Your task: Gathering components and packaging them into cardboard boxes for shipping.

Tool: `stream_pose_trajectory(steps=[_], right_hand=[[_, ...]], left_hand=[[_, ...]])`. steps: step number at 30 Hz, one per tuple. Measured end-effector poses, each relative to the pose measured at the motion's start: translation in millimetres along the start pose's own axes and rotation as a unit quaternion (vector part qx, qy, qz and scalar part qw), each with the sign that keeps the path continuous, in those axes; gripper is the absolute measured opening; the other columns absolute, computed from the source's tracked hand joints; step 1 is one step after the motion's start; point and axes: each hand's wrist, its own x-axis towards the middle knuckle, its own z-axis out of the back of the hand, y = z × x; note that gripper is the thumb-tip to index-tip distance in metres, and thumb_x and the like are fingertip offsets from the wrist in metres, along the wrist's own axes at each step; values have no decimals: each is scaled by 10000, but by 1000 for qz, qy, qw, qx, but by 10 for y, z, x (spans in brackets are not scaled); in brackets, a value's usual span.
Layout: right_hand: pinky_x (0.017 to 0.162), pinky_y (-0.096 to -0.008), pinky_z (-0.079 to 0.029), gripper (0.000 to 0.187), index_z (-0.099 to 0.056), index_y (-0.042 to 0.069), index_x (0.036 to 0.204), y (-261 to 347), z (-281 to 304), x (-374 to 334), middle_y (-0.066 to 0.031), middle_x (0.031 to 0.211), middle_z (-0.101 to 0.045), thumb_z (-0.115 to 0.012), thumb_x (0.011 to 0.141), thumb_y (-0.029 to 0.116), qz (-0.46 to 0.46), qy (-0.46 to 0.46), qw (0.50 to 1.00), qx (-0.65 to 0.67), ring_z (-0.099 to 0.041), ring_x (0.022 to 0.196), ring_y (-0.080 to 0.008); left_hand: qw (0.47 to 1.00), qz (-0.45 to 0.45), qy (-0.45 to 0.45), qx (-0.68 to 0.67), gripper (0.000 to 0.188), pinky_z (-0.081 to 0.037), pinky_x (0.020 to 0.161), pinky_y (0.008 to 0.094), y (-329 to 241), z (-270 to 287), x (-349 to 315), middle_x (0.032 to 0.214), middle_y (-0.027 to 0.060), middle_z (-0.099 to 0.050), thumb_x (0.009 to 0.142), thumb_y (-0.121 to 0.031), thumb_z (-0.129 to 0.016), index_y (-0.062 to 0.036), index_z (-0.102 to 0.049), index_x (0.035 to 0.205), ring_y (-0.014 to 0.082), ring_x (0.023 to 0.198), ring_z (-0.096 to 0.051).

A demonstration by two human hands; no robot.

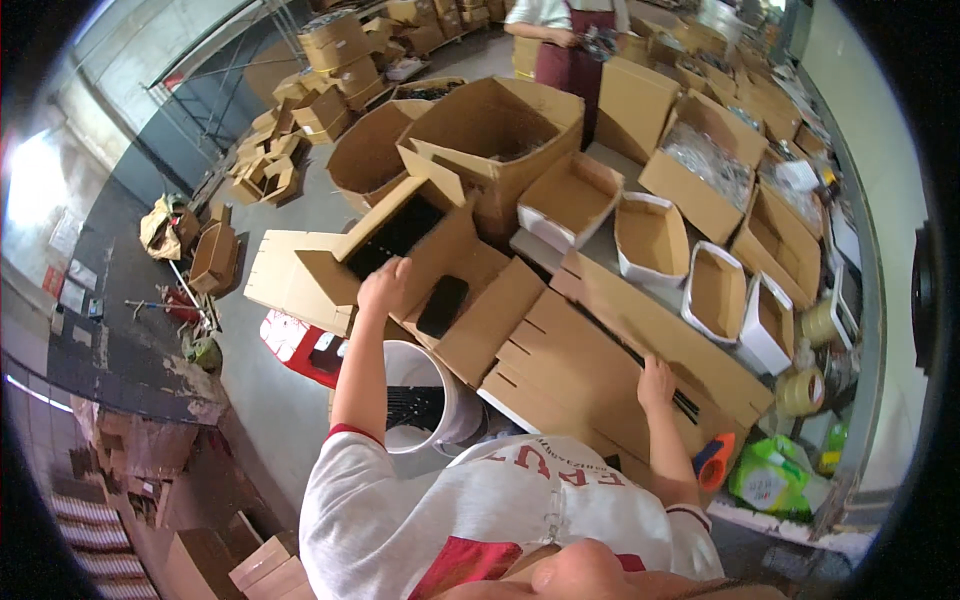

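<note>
My left hand (385,285), fingers curled, is at the near edge of an open cardboard box (330,275) packed with black pieces (398,235). What its fingertips grip is hidden. A dark, flat, rounded slab (442,306) lies on the cardboard beside that hand. To the right, my right hand (656,385) is closed around thin black rods (687,407), which lie along flattened cardboard (570,355). Between my arms, close to my body, a white bucket (455,410) holds more black rods (413,405).
Large open cartons (490,130) stand beyond the work surface. White-sided cardboard trays (650,240) line the right, near tape rolls (800,392). An orange tool (712,462) and a green bag (770,478) sit by my right forearm. Another person (572,50) stands at the back.
</note>
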Motion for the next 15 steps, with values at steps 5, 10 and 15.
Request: stream_pose_trajectory(steps=[5,10,15], right_hand=[[1057,-501,-229,399,-505,101,1221,376,187,-37,-155,1316,-416,-604,877,276,-76,-17,997,6,-343,1258,-341],[1088,-576,-142,625,-371,140,1398,297,-137,-204,-169,1407,-320,-570,875,421,-62,-21,997,-28,-243,1331,-375],[1100,-603,-107,691,-237,177,1476,412,-321,-513,-73,1553,-114,-422,924,550,-130,27,988,-73,-79,1428,-331]], left_hand=[[943,-24,278,-184,439,-495,802,398,1041,-809,711,1052,188,-646,918,-393,-534,5,-621,1083,273,974,-618],[998,17,57,25,297,-487,864,418,841,-941,1235,979,184,-659,862,-338,-555,-59,-641,922,354,967,-612],[960,120,101,232,685,-308,1074,510,1712,-1762,2447,1517,127,-249,849,-430,-579,-143,-344,1425,320,1383,-268]])
